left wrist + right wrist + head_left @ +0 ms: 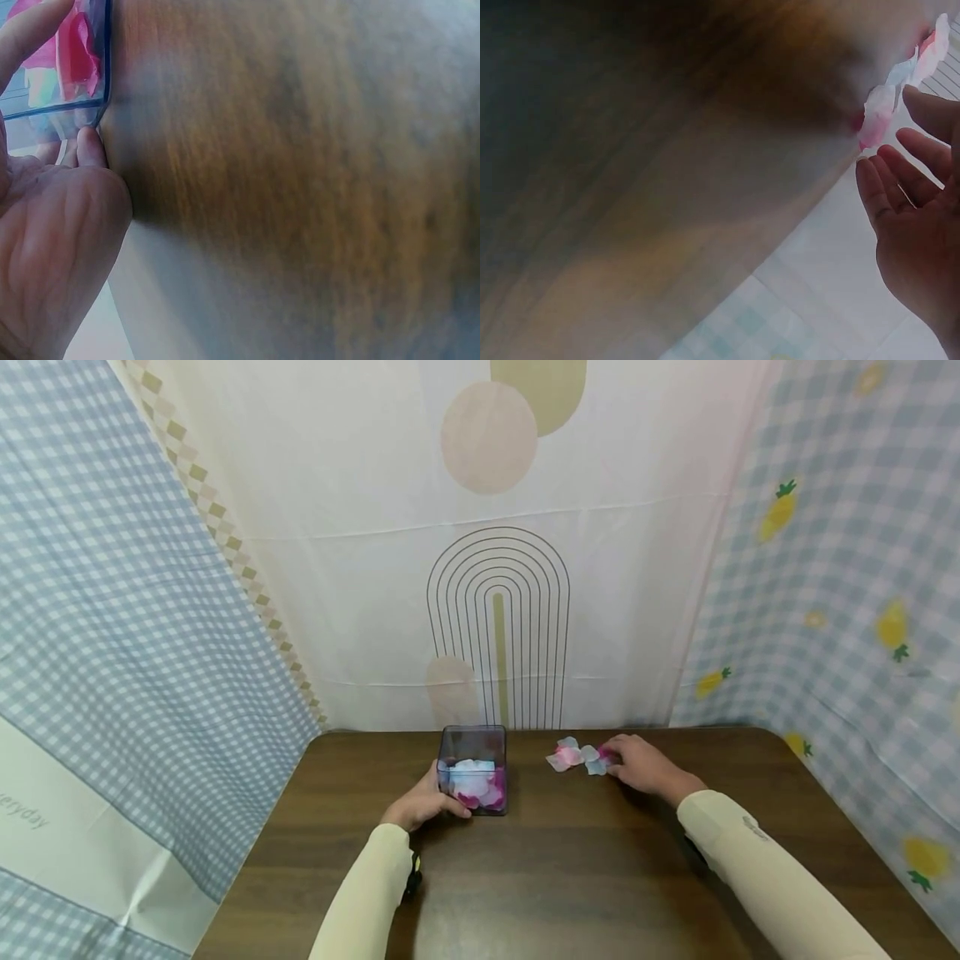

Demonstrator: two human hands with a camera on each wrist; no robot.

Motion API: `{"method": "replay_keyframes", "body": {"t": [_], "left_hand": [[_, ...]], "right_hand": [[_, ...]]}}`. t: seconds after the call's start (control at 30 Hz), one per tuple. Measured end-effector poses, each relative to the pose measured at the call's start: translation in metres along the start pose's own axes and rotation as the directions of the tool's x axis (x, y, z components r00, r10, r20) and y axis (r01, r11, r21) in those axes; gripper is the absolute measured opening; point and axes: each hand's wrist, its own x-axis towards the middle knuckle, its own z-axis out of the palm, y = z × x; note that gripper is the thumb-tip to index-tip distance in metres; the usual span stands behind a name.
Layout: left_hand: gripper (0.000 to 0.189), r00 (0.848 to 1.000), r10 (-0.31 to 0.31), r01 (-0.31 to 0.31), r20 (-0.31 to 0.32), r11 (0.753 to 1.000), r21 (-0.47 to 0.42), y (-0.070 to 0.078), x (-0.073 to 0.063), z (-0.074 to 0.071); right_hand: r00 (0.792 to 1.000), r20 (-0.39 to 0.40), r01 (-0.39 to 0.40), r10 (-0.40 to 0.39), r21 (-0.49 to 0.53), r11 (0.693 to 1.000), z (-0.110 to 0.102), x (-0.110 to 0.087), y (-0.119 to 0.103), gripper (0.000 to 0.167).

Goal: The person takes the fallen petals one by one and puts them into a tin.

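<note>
A clear, dark-tinted plastic box (474, 743) stands at the far side of the table, with white, pale blue and magenta petals (480, 783) inside. My left hand (422, 802) holds it by its left side, the thumb along the near edge. In the left wrist view, the thumb of my left hand (52, 225) lies over the box wall (56, 109) and fingertips show behind it. To the right, loose fabric-like petals (567, 754) in pink, pale blue and magenta lie on the table. My right hand (637, 764) is at their right end, its fingers loosely bent and thumb apart in the right wrist view.
The brown wooden table (525, 868) has a rounded far right corner. Behind it hangs a pale cloth (360, 610) with arches. Checked cloths hang at the left (187, 568) and right (825, 635).
</note>
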Motion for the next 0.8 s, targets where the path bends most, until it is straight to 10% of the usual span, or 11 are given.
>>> {"method": "replay_keyframes", "body": {"t": [0.8], "left_hand": [[0.117, 1.0, -0.025, 0.025, 0.004, 0.999, 0.02, 0.002, -0.001, -0.004]], "right_hand": [[0.996, -0.068, -0.055, 0.053, -0.029, 0.998, 0.01, 0.009, 0.007, 0.01]]}}
